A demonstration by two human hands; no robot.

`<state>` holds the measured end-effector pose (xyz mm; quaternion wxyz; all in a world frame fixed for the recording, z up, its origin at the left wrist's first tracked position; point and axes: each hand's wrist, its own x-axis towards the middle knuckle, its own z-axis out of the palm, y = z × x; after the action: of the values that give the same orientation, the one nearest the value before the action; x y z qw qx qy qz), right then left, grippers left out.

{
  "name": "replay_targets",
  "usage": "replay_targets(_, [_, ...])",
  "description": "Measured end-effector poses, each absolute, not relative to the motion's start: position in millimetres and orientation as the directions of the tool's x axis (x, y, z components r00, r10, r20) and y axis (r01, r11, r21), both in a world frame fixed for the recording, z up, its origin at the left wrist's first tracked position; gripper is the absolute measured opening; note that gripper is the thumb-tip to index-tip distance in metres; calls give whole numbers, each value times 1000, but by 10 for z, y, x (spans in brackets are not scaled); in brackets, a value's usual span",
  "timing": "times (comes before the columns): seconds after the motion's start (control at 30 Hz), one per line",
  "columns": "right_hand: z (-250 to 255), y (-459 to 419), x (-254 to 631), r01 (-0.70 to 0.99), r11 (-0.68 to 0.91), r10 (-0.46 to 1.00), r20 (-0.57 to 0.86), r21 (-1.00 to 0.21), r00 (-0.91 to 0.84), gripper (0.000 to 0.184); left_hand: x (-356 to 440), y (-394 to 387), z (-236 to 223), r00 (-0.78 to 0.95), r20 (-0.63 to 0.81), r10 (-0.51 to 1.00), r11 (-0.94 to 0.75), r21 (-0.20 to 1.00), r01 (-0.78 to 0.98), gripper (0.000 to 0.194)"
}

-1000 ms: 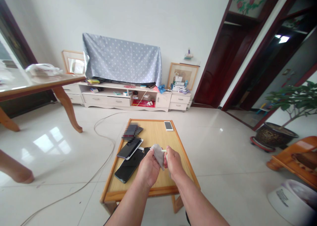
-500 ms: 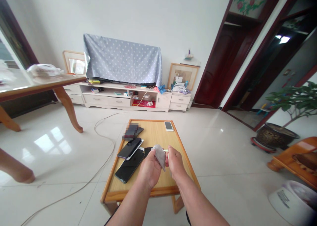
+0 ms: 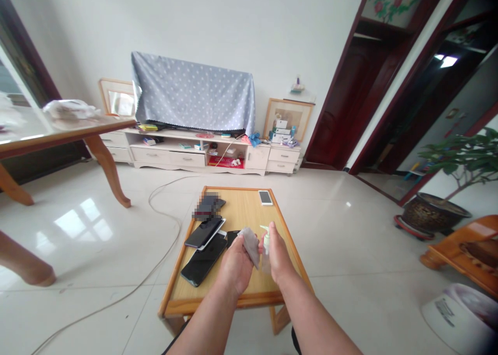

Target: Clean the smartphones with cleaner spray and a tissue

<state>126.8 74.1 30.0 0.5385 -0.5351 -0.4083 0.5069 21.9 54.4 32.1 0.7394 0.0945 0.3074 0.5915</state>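
Note:
My left hand (image 3: 236,265) is closed around a folded grey cloth (image 3: 250,245), held above the small wooden table (image 3: 249,212). Close beside it, my right hand (image 3: 278,254) grips a clear pump bottle (image 3: 266,259) whose pale green pump head (image 3: 265,230) points left toward the cloth. A large black phone (image 3: 204,261) lies on the table left of my hands. Farther back, a dark phone (image 3: 203,232) rests partly over a white one. Another dark phone (image 3: 232,236) is mostly hidden behind the cloth. A white phone (image 3: 265,198) lies at the far right corner.
A blurred-out dark item (image 3: 209,206) sits at the table's far left. On the floor, a cable (image 3: 171,259) runs along the left. A larger table (image 3: 105,129) stands left, a white bucket (image 3: 455,316) and potted plant (image 3: 436,215) right. A low cabinet (image 3: 167,158) lines the wall.
My right thumb has risen off the pump head and now points up, so the pump head and bottle show more. The cloth stays in my left hand, almost unmoved.

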Motion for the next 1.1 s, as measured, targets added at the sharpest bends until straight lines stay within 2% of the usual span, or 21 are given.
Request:
replay_targets(0.07, [312, 737, 1276, -231, -72, 982, -109, -970, 152, 52, 226, 548, 293, 120, -364, 924, 300, 490, -818, 30])
replay_targets(0.13, [315, 726, 1281, -262, -35, 988, -73, -964, 137, 39, 234, 545, 268, 132, -378, 916, 314, 475, -822, 30])
replay_targets(0.17, [316, 716, 1280, -241, -16, 991, -47, -970, 126, 34, 238, 543, 260, 138, -380, 915, 318, 467, -825, 30])
replay_targets(0.33, [417, 588, 1235, -105, 31, 999, 28, -994, 34, 34, 246, 527, 270, 149, -352, 924, 305, 445, -842, 30])
replay_targets(0.47, [547, 464, 1204, -28, 271, 963, 271, -962, 0, 30, 218, 565, 274, 135, -321, 937, 272, 431, -860, 31])
replay_targets(0.53, [548, 455, 1211, 1, 320, 947, 320, -947, 12, 33, 175, 607, 258, 79, -352, 933, 239, 437, -867, 29])
replay_targets(0.67, [518, 517, 1246, 36, 250, 967, 252, -968, 49, 36, 42, 697, 215, -34, -433, 901, 190, 463, -866, 28])
replay_targets(0.77, [557, 571, 1242, 7, 316, 948, 316, -949, 41, 37, -55, 737, 203, -62, -444, 894, 173, 471, -865, 29])
replay_targets(0.83, [565, 606, 1212, -76, 275, 961, 272, -958, 52, 39, -105, 747, 200, -80, -447, 891, 160, 475, -865, 29])
replay_targets(0.93, [525, 654, 1143, -248, 140, 990, 128, -959, 64, 39, -164, 751, 191, -111, -470, 876, 146, 477, -867, 28])
replay_targets(1.1, [530, 677, 1058, -384, 113, 993, 119, -916, 9, 43, -219, 749, 172, -114, -470, 875, 141, 474, -869, 27])
